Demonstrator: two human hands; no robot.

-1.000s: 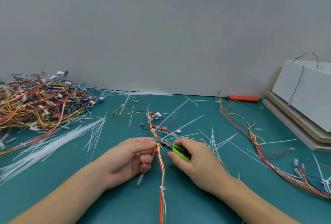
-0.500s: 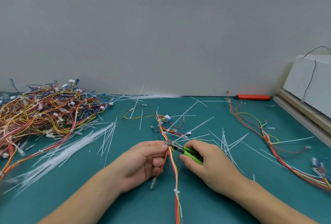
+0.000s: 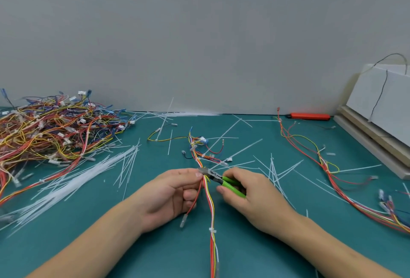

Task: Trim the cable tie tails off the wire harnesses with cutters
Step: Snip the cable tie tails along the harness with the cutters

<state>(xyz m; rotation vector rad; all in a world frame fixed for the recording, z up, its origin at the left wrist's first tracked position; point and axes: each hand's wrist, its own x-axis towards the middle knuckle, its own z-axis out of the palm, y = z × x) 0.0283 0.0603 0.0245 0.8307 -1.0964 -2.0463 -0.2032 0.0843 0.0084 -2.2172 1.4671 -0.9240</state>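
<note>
A wire harness point(image 3: 211, 209) of red, yellow, orange and white wires runs from the table's middle toward me. My left hand point(image 3: 170, 193) pinches the bundle between thumb and fingers near a cable tie. My right hand point(image 3: 250, 197) grips green-handled cutters point(image 3: 224, 181), whose grey jaws sit against the harness right at my left fingertips. A white cable tie tail point(image 3: 235, 154) slants up and right from that spot. A trimmed tie point(image 3: 212, 230) wraps the bundle lower down.
A big heap of harnesses point(image 3: 48, 133) fills the left. Long white ties point(image 3: 73, 180) and cut tails litter the green mat point(image 3: 155, 260). Another harness point(image 3: 328, 171) lies at the right, an orange tool point(image 3: 310, 116) by the wall, boards point(image 3: 377, 144) far right.
Both hands and the cutters hold nearly the same pose at the harness. The view has shifted slightly, so the scene sits a bit further right and lower.
</note>
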